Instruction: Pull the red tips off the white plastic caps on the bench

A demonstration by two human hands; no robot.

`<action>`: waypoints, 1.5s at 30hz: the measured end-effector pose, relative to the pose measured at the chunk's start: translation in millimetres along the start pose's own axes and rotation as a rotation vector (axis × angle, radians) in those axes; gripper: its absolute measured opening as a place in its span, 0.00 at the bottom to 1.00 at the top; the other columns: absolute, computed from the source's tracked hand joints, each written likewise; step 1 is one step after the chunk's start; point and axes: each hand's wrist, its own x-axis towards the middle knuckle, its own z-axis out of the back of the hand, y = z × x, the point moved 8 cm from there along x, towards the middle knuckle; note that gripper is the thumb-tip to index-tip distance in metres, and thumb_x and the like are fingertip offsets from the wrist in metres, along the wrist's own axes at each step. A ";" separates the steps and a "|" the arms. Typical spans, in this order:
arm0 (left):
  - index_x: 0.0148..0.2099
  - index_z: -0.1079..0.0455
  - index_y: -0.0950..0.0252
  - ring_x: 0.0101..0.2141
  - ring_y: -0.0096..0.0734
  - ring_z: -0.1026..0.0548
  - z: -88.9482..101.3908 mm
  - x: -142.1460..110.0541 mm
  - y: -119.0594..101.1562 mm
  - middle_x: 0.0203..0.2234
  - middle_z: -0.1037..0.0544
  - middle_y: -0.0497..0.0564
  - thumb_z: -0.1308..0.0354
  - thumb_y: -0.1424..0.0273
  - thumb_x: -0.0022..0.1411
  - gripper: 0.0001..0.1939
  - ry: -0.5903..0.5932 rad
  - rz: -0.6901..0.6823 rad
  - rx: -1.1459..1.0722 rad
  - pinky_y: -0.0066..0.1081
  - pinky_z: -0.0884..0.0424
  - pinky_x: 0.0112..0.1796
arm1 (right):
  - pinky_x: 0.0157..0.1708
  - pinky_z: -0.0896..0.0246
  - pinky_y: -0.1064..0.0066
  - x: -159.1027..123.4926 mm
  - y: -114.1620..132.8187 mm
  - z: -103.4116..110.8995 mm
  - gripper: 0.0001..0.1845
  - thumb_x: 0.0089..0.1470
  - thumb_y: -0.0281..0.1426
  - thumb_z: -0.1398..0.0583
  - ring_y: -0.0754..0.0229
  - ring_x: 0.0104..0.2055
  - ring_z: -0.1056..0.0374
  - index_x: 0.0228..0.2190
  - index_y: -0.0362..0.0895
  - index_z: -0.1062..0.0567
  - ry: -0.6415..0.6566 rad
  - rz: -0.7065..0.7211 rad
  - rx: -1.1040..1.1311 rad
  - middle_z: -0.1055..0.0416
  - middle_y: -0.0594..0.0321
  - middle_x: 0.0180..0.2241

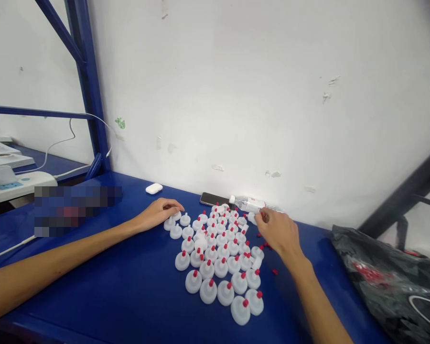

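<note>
My left hand is at the left edge of a cluster of white nozzle caps, its fingers bent and closed around a white cap that they partly hide. A few caps beside it have bare spouts, like the cap just below. Most others stand upright with small red tips. Over at the back right, my right hand pinches a tilted white cap, with a bit of red showing between the fingers. Loose red tips lie near its wrist.
Behind the caps, a dark phone and a clear bottle lie by the wall. A white earbud case sits at the back left. A black plastic bag is at right, a white power strip at left.
</note>
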 end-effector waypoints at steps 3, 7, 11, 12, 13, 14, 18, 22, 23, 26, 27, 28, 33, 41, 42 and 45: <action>0.48 0.28 0.64 0.40 0.37 0.22 3.5 -1.0 -5.3 0.43 0.21 0.51 0.43 0.58 0.67 0.15 -0.049 -0.035 0.036 0.44 0.24 0.43 | 0.28 0.41 0.70 -5.0 8.5 13.8 0.16 0.63 0.37 0.43 0.64 0.24 0.38 0.25 0.44 0.30 -0.094 0.029 0.148 0.35 0.71 0.21; 0.51 0.30 0.61 0.47 0.40 0.24 18.7 -14.8 -34.2 0.49 0.24 0.53 0.45 0.59 0.68 0.15 -0.227 -0.155 0.144 0.49 0.28 0.49 | 0.25 0.49 0.71 -17.2 39.3 26.1 0.18 0.63 0.35 0.46 0.65 0.22 0.43 0.21 0.47 0.37 -0.140 0.176 0.402 0.41 0.73 0.18; 0.58 0.35 0.60 0.51 0.45 0.28 14.7 -41.5 -81.0 0.52 0.26 0.54 0.44 0.59 0.67 0.20 -0.273 -0.377 0.278 0.54 0.32 0.53 | 0.25 0.49 0.72 -38.6 88.0 32.4 0.17 0.64 0.35 0.48 0.66 0.22 0.41 0.22 0.47 0.37 -0.089 0.362 0.607 0.39 0.73 0.20; 0.60 0.37 0.60 0.51 0.45 0.28 9.5 -48.4 -91.2 0.51 0.26 0.54 0.43 0.58 0.66 0.23 -0.259 -0.434 0.315 0.54 0.33 0.52 | 0.25 0.49 0.72 -45.1 101.4 32.7 0.17 0.63 0.35 0.48 0.66 0.22 0.41 0.23 0.47 0.37 -0.067 0.408 0.642 0.38 0.73 0.20; 0.61 0.38 0.59 0.50 0.46 0.27 3.9 -55.1 -100.4 0.50 0.26 0.54 0.42 0.56 0.64 0.26 -0.247 -0.490 0.351 0.54 0.33 0.51 | 0.25 0.49 0.73 -51.9 114.8 32.4 0.16 0.63 0.34 0.47 0.66 0.22 0.41 0.23 0.47 0.37 -0.040 0.454 0.674 0.38 0.73 0.20; 0.61 0.38 0.59 0.48 0.45 0.27 -1.7 -61.5 -108.1 0.48 0.25 0.53 0.41 0.56 0.63 0.28 -0.240 -0.546 0.382 0.54 0.32 0.51 | 0.25 0.49 0.73 -58.7 127.4 32.0 0.16 0.63 0.33 0.47 0.67 0.23 0.41 0.23 0.47 0.37 -0.016 0.500 0.702 0.38 0.73 0.21; 0.50 0.30 0.61 0.42 0.39 0.25 -15.4 -78.4 -124.6 0.39 0.23 0.49 0.41 0.63 0.65 0.13 -0.275 -0.714 0.448 0.47 0.29 0.45 | 0.25 0.49 0.75 -78.1 156.4 29.8 0.15 0.62 0.31 0.47 0.68 0.22 0.42 0.23 0.47 0.41 0.044 0.613 0.768 0.40 0.74 0.21; 0.52 0.31 0.62 0.40 0.37 0.25 -16.9 -79.5 -123.8 0.37 0.23 0.48 0.41 0.64 0.66 0.14 -0.336 -0.762 0.504 0.44 0.27 0.43 | 0.23 0.56 0.72 -81.4 155.2 29.2 0.17 0.59 0.29 0.46 0.68 0.20 0.49 0.21 0.47 0.46 0.042 0.625 0.742 0.44 0.74 0.18; 0.54 0.32 0.62 0.40 0.37 0.25 -15.9 -78.8 -122.5 0.38 0.23 0.48 0.41 0.64 0.67 0.15 -0.354 -0.766 0.517 0.44 0.27 0.42 | 0.24 0.57 0.71 -81.3 154.1 29.1 0.17 0.58 0.28 0.46 0.67 0.20 0.50 0.20 0.46 0.46 0.038 0.626 0.726 0.45 0.73 0.18; 0.57 0.34 0.61 0.41 0.38 0.25 -12.1 -77.2 -117.7 0.39 0.24 0.49 0.42 0.66 0.67 0.17 -0.402 -0.779 0.541 0.44 0.27 0.42 | 0.26 0.60 0.69 -80.8 153.1 28.2 0.17 0.57 0.28 0.45 0.67 0.20 0.51 0.20 0.46 0.45 0.027 0.620 0.687 0.43 0.72 0.17; 0.57 0.34 0.61 0.41 0.38 0.25 -11.2 -77.2 -116.4 0.39 0.25 0.49 0.42 0.67 0.67 0.18 -0.411 -0.788 0.544 0.45 0.27 0.43 | 0.26 0.60 0.69 -80.7 153.3 27.7 0.17 0.57 0.29 0.45 0.67 0.20 0.51 0.20 0.46 0.44 0.026 0.615 0.681 0.42 0.72 0.18; 0.58 0.35 0.61 0.41 0.38 0.25 -10.7 -77.2 -115.5 0.40 0.25 0.49 0.41 0.67 0.66 0.19 -0.416 -0.797 0.547 0.45 0.28 0.43 | 0.26 0.60 0.68 -80.6 153.5 27.2 0.17 0.58 0.30 0.45 0.67 0.20 0.51 0.20 0.46 0.43 0.027 0.611 0.681 0.41 0.71 0.18; 0.55 0.33 0.62 0.39 0.37 0.25 -9.8 -79.1 -120.8 0.39 0.24 0.48 0.40 0.66 0.65 0.17 -0.408 -0.834 0.503 0.46 0.28 0.44 | 0.26 0.60 0.69 -78.2 150.8 28.0 0.15 0.61 0.30 0.46 0.67 0.22 0.48 0.23 0.46 0.41 0.078 0.628 0.750 0.40 0.72 0.20; 0.41 0.29 0.62 0.32 0.31 0.28 -9.2 -82.3 -125.7 0.30 0.28 0.45 0.43 0.62 0.66 0.09 -0.327 -0.718 0.270 0.36 0.29 0.35 | 0.22 0.47 0.75 -75.2 148.8 25.2 0.24 0.68 0.40 0.49 0.69 0.20 0.42 0.20 0.46 0.39 0.289 0.703 0.983 0.42 0.74 0.17; 0.37 0.30 0.62 0.30 0.30 0.29 -7.6 -81.9 -121.6 0.27 0.28 0.44 0.45 0.60 0.67 0.11 -0.307 -0.698 0.236 0.35 0.29 0.34 | 0.22 0.44 0.75 -70.6 141.3 27.2 0.24 0.68 0.41 0.50 0.69 0.20 0.41 0.21 0.46 0.38 0.269 0.678 0.995 0.41 0.74 0.18; 0.29 0.33 0.61 0.26 0.27 0.30 3.2 -74.6 -103.8 0.23 0.30 0.42 0.50 0.55 0.70 0.20 -0.292 -0.596 0.145 0.34 0.30 0.32 | 0.25 0.38 0.73 -45.2 91.8 40.6 0.24 0.71 0.42 0.56 0.67 0.21 0.37 0.25 0.46 0.36 0.101 0.516 0.991 0.38 0.72 0.21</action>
